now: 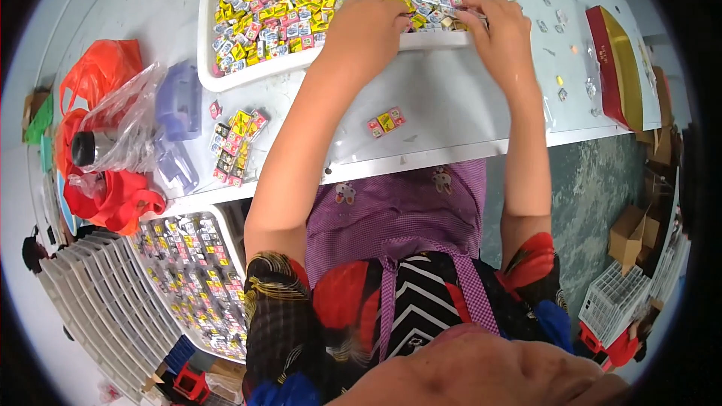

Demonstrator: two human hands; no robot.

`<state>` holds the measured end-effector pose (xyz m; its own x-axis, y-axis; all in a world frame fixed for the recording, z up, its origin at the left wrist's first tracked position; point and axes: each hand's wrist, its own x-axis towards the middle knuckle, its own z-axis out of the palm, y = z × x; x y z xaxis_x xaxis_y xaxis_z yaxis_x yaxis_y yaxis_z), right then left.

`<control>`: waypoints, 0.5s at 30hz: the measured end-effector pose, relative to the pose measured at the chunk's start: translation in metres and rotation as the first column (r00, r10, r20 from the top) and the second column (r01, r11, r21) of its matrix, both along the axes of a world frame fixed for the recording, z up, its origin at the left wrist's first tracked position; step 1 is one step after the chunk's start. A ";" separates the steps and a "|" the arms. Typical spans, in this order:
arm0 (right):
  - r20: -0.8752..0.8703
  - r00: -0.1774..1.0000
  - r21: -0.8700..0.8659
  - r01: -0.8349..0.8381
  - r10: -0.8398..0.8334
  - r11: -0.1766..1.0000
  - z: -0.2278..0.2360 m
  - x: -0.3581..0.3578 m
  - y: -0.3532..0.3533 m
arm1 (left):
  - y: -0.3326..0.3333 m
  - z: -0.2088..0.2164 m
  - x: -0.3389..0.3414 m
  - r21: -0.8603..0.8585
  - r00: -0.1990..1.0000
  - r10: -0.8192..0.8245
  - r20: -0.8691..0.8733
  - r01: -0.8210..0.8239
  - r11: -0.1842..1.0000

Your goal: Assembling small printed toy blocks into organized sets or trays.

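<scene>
A large white tray (207, 53) on the table is filled with small printed blocks (293, 11) in yellow, pink and white. Over its near edge, my left hand (366, 36) reaches among the blocks with its fingers curled inward; what they grip is mostly hidden. To its right, my right hand (502, 34) has thumb and forefinger apart at the blocks, with a pink block (457, 1) by the fingertip. Between my forearms, a short row of joined blocks (386, 122) lies on the table. Left of my left forearm is a cluster of block rows (238, 144).
Red plastic bags (105, 75), clear wrap and a translucent blue container (179, 98) crowd the table's left. At the right lies a red and gold box lid (613, 68), near loose scraps. Below left, another white tray (233, 244) holds block rows, beside stacked trays (105, 293).
</scene>
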<state>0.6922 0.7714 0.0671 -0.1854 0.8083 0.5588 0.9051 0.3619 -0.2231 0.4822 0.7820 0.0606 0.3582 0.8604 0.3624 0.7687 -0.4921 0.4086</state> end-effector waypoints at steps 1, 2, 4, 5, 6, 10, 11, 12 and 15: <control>0.001 1.000 0.000 0.009 -0.009 1.000 0.001 0.009 0.013 | 0.010 0.000 0.007 0.000 1.000 -0.009 0.001 0.009 1.000; 0.015 1.000 -0.218 0.026 -0.023 0.976 0.001 0.016 0.023 | 0.016 0.001 0.013 -0.143 0.999 -0.015 -0.037 0.009 0.990; 0.024 0.999 -0.435 0.040 -0.033 0.900 0.001 0.027 0.037 | 0.025 0.007 0.018 -0.292 0.996 -0.025 -0.080 0.001 0.957; -0.052 0.999 -0.487 -0.033 0.008 0.873 0.001 0.031 0.042 | 0.027 0.012 0.019 -0.313 0.991 -0.040 -0.127 -0.001 0.950; -0.131 0.990 -0.531 -0.108 0.045 0.840 0.002 0.034 0.046 | 0.031 0.014 0.019 -0.333 0.983 -0.056 -0.173 -0.005 0.943; -0.192 0.981 -0.610 -0.136 0.021 0.781 0.010 0.044 0.044 | 0.033 -0.011 0.019 -0.149 0.997 -0.042 0.059 0.050 0.988; -0.202 0.979 -0.612 -0.149 0.028 0.777 0.008 0.039 0.041 | 0.029 -0.008 0.014 -0.154 0.998 -0.033 0.049 0.040 0.987; -0.294 0.956 -0.476 -0.133 -0.015 0.870 0.005 0.034 0.035 | 0.023 -0.006 0.006 -0.191 0.981 0.028 0.194 0.010 0.982; -0.484 0.875 -0.282 -0.159 0.002 0.946 0.013 0.023 0.001 | -0.020 0.024 -0.016 -0.332 0.908 0.170 0.383 -0.037 0.943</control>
